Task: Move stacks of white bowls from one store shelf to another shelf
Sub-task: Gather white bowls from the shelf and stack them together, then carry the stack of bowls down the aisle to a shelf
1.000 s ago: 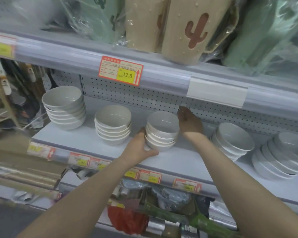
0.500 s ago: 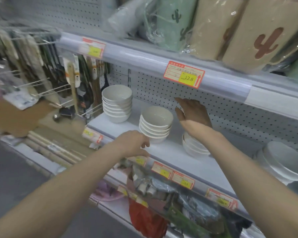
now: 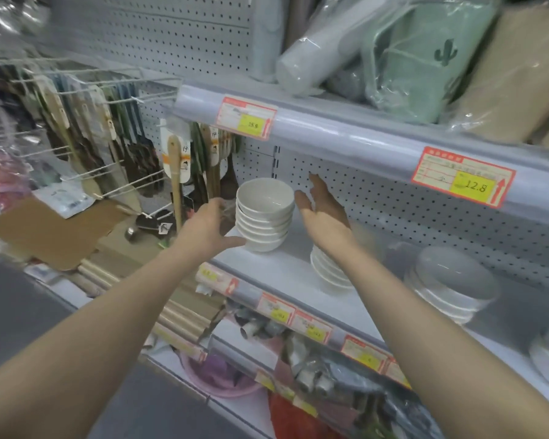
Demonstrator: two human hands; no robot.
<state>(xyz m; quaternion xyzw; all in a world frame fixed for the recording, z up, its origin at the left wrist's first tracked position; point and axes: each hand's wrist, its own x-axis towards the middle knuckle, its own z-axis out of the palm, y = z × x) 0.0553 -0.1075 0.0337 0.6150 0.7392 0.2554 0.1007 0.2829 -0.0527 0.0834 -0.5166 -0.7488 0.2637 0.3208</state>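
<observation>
Both hands are spread, gripping nothing: the left hand (image 3: 207,231) sits just left of the stack of white bowls (image 3: 264,217), thumb by its base; the right hand (image 3: 325,213) is just right, apart.

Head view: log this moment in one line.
left hand open, left of bowl stack | right hand open, right of it, apart | stack on shelf

Left hand (image 3: 208,231) and right hand (image 3: 325,217) moved leftward; now flank end stack (image 3: 265,213).
</observation>
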